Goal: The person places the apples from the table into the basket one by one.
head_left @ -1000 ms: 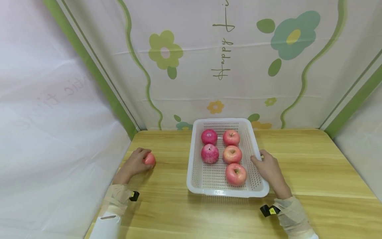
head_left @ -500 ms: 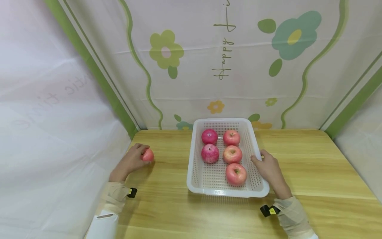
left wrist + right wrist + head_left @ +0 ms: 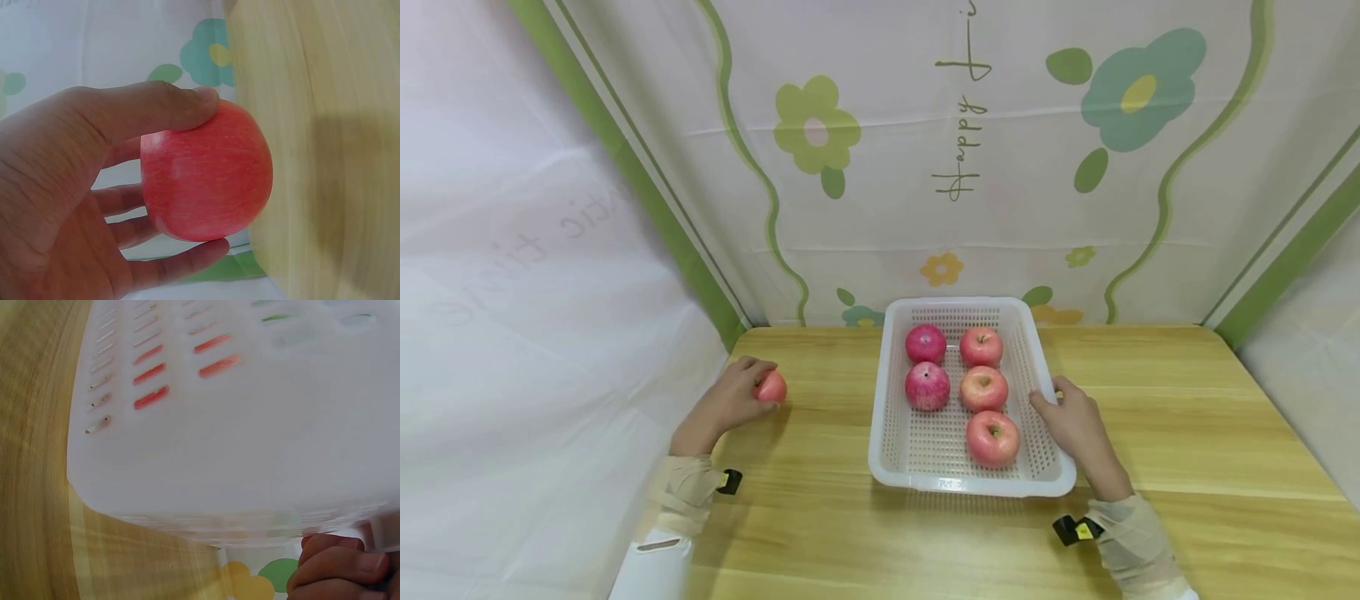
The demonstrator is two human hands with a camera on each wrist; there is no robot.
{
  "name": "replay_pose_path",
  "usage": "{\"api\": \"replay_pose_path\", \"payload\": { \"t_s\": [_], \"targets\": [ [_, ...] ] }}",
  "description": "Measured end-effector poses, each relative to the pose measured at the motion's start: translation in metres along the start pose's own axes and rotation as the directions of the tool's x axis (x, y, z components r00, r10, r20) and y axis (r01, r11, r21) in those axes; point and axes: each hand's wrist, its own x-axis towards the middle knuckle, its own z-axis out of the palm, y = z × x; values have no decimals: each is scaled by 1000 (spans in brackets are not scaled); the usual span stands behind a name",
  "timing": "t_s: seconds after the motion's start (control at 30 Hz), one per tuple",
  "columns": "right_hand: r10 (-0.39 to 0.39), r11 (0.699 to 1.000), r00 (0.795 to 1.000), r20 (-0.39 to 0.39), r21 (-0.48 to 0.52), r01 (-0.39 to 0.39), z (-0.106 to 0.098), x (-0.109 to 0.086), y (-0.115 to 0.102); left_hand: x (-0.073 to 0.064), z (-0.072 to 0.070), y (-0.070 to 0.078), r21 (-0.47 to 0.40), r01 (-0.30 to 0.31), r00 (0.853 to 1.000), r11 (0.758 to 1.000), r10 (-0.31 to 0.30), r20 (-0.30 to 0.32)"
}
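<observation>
At the left of the table, my left hand (image 3: 733,400) holds a pinkish-red apple (image 3: 771,387). In the left wrist view, thumb and fingers curl round this apple (image 3: 206,178), and its shadow falls on the wood to one side. My right hand (image 3: 1071,421) grips the right rim of a white perforated plastic basket (image 3: 973,486), thumb over the inner side. The right wrist view shows the basket's wall (image 3: 250,450) close up, with curled fingers (image 3: 334,565) below the rim. Inside, three pink apples (image 3: 992,439) line the right side, and two magenta round fruits (image 3: 927,386) the left.
The basket stands mid-table on a light wooden table (image 3: 1187,433), near its back edge. Behind it hangs a white cloth (image 3: 880,192) printed with flowers. Another white cloth (image 3: 550,275) borders the left side, close to the left arm.
My left hand has shifted slightly left and toward the back with the apple, mostly in the first half second. The right hand and basket stay in place.
</observation>
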Motion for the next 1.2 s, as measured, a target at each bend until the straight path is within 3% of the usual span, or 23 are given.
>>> {"api": "replay_pose_path", "payload": {
  "t_s": [0.83, 1.2],
  "targets": [
    [-3, 1000, 1000, -4, -14, 3, 1, 1, 2, 6, -24, 31, 35, -1, 998, 999, -1, 63],
    [3, 1000, 1000, -5, -13, -3, 1, 1, 3, 15, -34, 43, 52, -70, 996, 996, 67, 54]
  ]
}}
